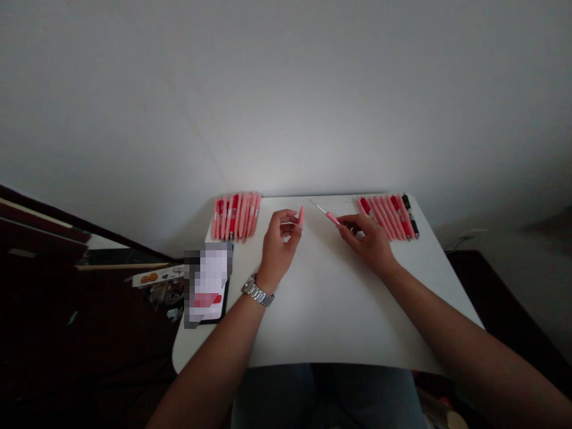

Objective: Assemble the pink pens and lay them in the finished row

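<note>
Above the middle of the white table (322, 304), my left hand (280, 244) pinches a short pink pen barrel piece (301, 215) between thumb and fingers, tip pointing up. Opposite it, my right hand (367, 239) is closed on the pink half of a pen (331, 218), whose thin refill sticks out bare towards the upper left. A gap separates the two pieces. Just beyond my right hand lies a row of pink pens (388, 218), some with red parts. Another row of pink pens (241, 215) lies at the table's back left.
A phone (218, 310) with a lit, partly blurred screen lies at the table's left edge. Behind the table rises a pale wall (304, 107). One black pen (413, 220) lies at the right row's end. Left of the table, the floor area is dark and cluttered.
</note>
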### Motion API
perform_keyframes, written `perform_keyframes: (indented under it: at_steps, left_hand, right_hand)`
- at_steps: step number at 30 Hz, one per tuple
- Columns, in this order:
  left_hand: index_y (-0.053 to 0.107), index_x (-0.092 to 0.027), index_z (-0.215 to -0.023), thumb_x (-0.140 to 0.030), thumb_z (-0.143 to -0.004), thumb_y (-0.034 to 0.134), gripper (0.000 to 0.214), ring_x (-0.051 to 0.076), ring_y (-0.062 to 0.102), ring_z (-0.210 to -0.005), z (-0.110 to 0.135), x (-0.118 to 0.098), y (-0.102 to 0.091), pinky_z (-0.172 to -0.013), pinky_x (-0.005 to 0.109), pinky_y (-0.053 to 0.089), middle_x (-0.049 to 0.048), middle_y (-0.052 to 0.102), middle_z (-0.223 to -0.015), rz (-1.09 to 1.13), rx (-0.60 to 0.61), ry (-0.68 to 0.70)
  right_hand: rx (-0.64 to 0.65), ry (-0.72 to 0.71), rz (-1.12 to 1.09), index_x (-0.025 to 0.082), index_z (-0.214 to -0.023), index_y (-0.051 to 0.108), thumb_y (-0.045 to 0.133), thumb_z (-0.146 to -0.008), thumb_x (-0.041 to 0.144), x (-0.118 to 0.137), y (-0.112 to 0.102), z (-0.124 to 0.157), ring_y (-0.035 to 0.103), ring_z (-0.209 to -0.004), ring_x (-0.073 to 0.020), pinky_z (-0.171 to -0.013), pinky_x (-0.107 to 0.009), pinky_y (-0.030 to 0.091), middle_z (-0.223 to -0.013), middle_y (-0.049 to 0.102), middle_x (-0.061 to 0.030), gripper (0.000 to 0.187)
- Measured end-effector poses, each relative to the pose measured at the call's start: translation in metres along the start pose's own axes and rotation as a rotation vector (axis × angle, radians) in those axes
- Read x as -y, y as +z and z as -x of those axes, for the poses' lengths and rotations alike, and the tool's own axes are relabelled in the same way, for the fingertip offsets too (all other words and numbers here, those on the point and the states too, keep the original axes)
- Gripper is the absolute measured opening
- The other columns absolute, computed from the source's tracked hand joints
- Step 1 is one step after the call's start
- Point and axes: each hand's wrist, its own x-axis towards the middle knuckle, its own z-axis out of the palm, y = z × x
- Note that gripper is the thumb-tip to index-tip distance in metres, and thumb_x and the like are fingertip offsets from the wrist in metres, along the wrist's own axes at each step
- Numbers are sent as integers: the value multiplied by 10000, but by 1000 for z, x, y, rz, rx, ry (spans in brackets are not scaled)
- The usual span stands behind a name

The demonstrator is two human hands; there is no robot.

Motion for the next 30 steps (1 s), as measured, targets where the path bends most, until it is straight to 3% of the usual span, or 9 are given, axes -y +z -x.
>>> perform_keyframes:
  at_steps: [10, 17, 23, 30]
  left_hand:
    - [546, -293, -1327, -340, -881, 746, 491, 165, 708, -900, -5, 12, -3, -883, 370, 592, 36, 659, -1025, 333, -123, -141]
    - [560, -262, -1192, -322, -826, 796, 439, 157, 720, -906, -7, 7, -1, -924, 371, 574, -8, 677, -928, 551, -183, -211]
    - [566, -214, -989, -277, -835, 771, 264, 128, 704, -878, -9, 10, -3, -883, 319, 579, -8, 694, -884, 608, -220, -224]
    - [558, -214, -971, -254, -829, 771, 259, 134, 716, -907, -9, 11, -3, -892, 309, 573, 10, 726, -915, 646, -214, -240]
  right_hand:
    - [83, -36, -34, 187, -1063, 718, 627, -945, 343, 0, 0, 1, 635, -708, -165, -639, -298, 517, -836, 706, -46, 216]
    - [151, -101, -27, 199, -1075, 710, 619, -956, 316, 0, -1, 3, 633, -743, -168, -655, -295, 520, -863, 701, -49, 190]
    - [171, -122, -34, 198, -1081, 708, 623, -957, 302, -2, 0, 4, 626, -739, -163, -661, -289, 519, -864, 702, -46, 183]
    - [190, -136, -6, 201, -1077, 711, 624, -956, 294, -2, 0, 5, 614, -714, -157, -643, -284, 507, -860, 706, -44, 175]
